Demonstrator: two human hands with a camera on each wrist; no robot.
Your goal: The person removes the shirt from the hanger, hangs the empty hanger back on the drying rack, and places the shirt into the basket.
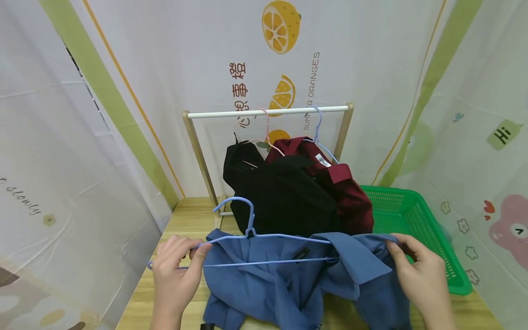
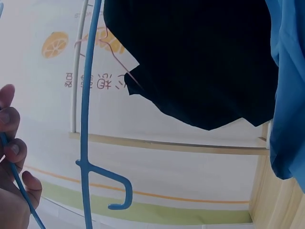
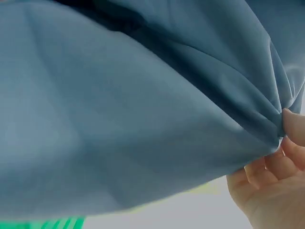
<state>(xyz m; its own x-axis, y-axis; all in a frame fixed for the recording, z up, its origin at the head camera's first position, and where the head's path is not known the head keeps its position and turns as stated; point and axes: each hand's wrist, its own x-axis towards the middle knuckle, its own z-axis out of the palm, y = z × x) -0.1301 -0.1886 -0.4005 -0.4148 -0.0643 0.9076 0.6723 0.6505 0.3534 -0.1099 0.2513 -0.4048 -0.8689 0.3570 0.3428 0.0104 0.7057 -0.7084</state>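
A blue hanger (image 1: 272, 263) spans the front of the table, its hook pointing up and left. My left hand (image 1: 178, 261) grips its left arm, fingers curled over the upper bar; the left wrist view shows the hanger (image 2: 85, 119) running past the fingers. The hanger's right end sits inside a blue collared shirt (image 1: 280, 288), under the collar flap. With thumb and fingers my right hand (image 1: 422, 268) pinches the shirt's shoulder at the right. In the right wrist view the cloth (image 3: 119, 119) stretches from that pinch. The shirt's left shoulder hangs loose behind the hanger.
Behind stands a small rack with a white rail (image 1: 231, 114) and wooden legs. A black garment (image 1: 284, 197) on a pink hanger and a dark red garment (image 1: 354, 197) on a blue hanger hang from it. A green basket (image 1: 429, 229) stands at the right on the wooden table (image 1: 140, 293).
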